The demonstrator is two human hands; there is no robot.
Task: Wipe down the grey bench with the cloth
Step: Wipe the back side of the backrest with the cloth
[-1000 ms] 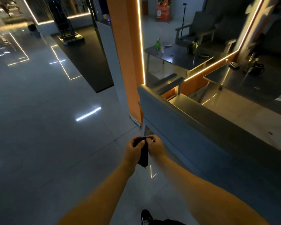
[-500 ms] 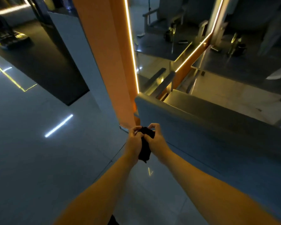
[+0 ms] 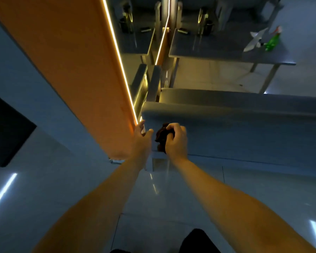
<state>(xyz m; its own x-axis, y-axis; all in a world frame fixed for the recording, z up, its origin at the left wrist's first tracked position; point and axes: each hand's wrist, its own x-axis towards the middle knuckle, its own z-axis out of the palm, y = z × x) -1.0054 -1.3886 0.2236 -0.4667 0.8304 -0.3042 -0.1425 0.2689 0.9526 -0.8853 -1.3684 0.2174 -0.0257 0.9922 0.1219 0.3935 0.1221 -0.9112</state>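
Observation:
The grey bench [image 3: 244, 128] runs from the picture's middle to the right edge, its backrest facing me and its seat behind it. A dark bunched cloth [image 3: 161, 136] is pressed against the left end of the backrest, and my right hand [image 3: 176, 140] is shut on it. My left hand [image 3: 142, 136] hovers just left of the cloth with its fingers apart, holding nothing, close to the bench's left corner and the orange pillar.
An orange pillar [image 3: 77, 70] with a lit strip stands right beside the bench's left end. Behind the bench a grey table [image 3: 217, 52] carries a green bottle [image 3: 272, 42] and white paper. Glossy floor tiles [image 3: 44, 189] spread at lower left.
I have stepped closer to the bench. Both hands held the cloth together before; now the left hand has let go and the right hand alone presses the cloth on the backrest.

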